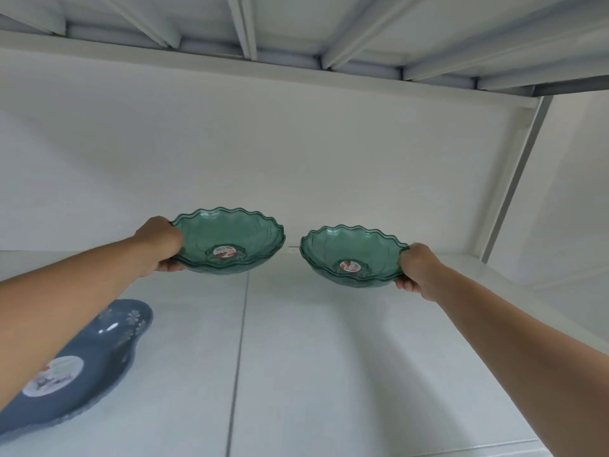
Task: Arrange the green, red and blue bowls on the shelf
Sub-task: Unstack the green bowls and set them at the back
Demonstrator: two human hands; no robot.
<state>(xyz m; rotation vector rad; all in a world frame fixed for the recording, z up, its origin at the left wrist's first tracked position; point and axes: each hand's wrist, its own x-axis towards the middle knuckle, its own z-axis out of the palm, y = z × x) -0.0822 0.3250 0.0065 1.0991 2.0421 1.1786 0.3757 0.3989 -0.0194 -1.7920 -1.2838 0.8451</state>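
- Where the white shelf (329, 357) lay nearest us, a thin seam ran front to back down its surface, and a blue bowl (82, 367) with a round label and flower cut-outs sat at the near left, partly under our left forearm.
- We held both bare arms stretched forward over the shelf, well apart.
- Our left hand (161, 245) was closed on the left rim of one green bowl (230, 240), thumb on top and fingers beneath.
- Our right hand (417, 270) pinched the right rim of the other green bowl (352, 255) the same way.
- The two scalloped bowls sat side by side, close but apart; we could not tell whether they touched the shelf.
- Behind them stood a white back wall (296, 153), with the ribbed underside of the upper shelf (296, 31) above.
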